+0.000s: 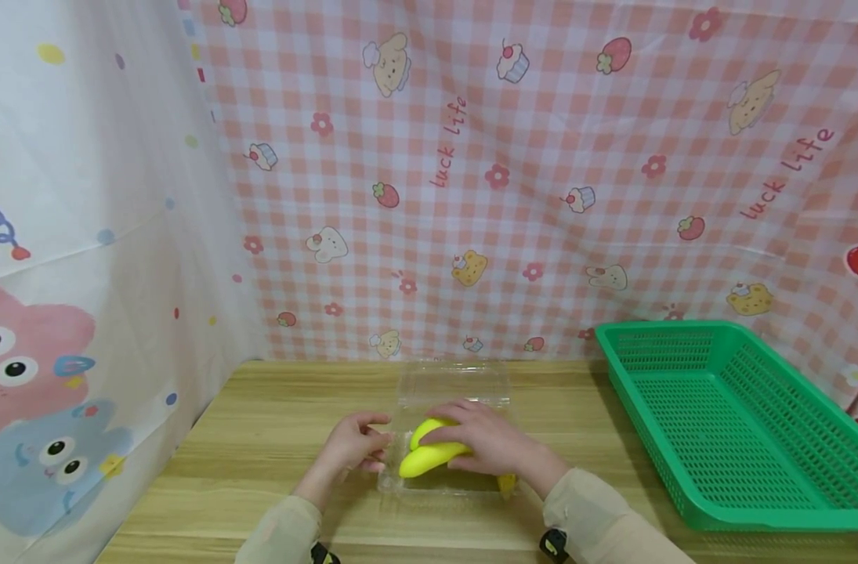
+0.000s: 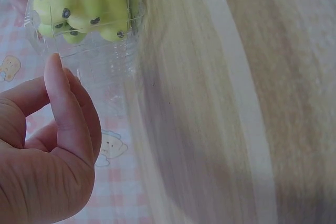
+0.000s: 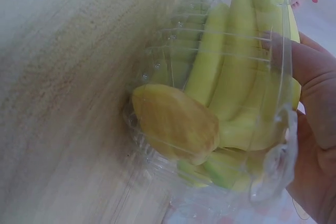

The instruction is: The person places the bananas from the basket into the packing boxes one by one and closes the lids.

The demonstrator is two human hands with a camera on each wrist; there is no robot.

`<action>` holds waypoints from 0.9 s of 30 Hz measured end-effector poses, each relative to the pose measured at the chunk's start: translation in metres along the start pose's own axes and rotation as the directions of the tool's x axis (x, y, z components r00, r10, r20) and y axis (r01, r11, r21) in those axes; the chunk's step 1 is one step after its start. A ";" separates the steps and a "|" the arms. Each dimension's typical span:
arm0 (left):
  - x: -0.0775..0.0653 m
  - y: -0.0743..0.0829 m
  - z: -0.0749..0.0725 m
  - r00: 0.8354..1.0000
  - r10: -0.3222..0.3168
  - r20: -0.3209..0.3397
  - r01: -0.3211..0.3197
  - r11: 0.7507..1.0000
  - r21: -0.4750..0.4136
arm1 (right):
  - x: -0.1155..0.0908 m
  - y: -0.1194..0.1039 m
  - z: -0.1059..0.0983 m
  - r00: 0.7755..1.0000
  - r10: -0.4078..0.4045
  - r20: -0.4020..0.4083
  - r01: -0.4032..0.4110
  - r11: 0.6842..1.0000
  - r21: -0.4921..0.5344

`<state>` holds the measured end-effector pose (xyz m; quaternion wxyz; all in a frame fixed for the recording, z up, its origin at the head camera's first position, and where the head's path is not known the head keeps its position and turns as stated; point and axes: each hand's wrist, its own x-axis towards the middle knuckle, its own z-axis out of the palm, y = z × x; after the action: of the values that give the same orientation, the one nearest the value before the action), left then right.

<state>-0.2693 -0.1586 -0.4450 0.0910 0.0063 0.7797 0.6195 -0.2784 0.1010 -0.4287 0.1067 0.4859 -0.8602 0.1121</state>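
Observation:
A clear plastic clamshell box [image 1: 443, 492] sits on the table, its lid [image 1: 453, 382] folded back toward the curtain. My right hand [image 1: 488, 439] reaches over the box and holds a bunch of bright yellow toy bananas [image 1: 429, 460], with fingers across the top. In the right wrist view the thumb comes over the box rim against the bananas [image 3: 236, 61]. An oval yellow-brown fruit [image 3: 176, 124] lies against the box's near right corner. Beside the left wall of the box is my left hand [image 1: 354, 446], fingers loosely bent, holding nothing. Dark banana tips [image 2: 94, 21] show through the plastic.
A large green plastic basket [image 1: 725, 439] stands on the right side of the wooden table [image 1: 259, 439]. A pink checked curtain [image 1: 429, 235] hangs right behind the table, and a white printed cloth [image 1: 118, 313] hangs along the left.

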 end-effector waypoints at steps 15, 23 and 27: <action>0.001 -0.001 0.001 1.000 -0.014 -0.012 0.014 1.000 -0.010 | -0.006 -0.001 -0.003 1.000 0.004 -0.015 -0.004 1.000 0.015; 0.000 0.000 0.001 1.000 -0.013 -0.015 0.013 1.000 -0.007 | -0.016 0.004 -0.008 0.994 0.005 -0.112 0.000 0.999 0.046; 0.000 0.000 0.000 1.000 -0.013 -0.011 0.013 1.000 -0.008 | -0.022 0.007 -0.011 0.989 0.015 -0.149 -0.007 0.999 0.053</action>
<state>-0.2696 -0.1583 -0.4452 0.0906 -0.0023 0.7779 0.6219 -0.2725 0.1257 -0.4251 0.1573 0.4741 -0.8492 0.1711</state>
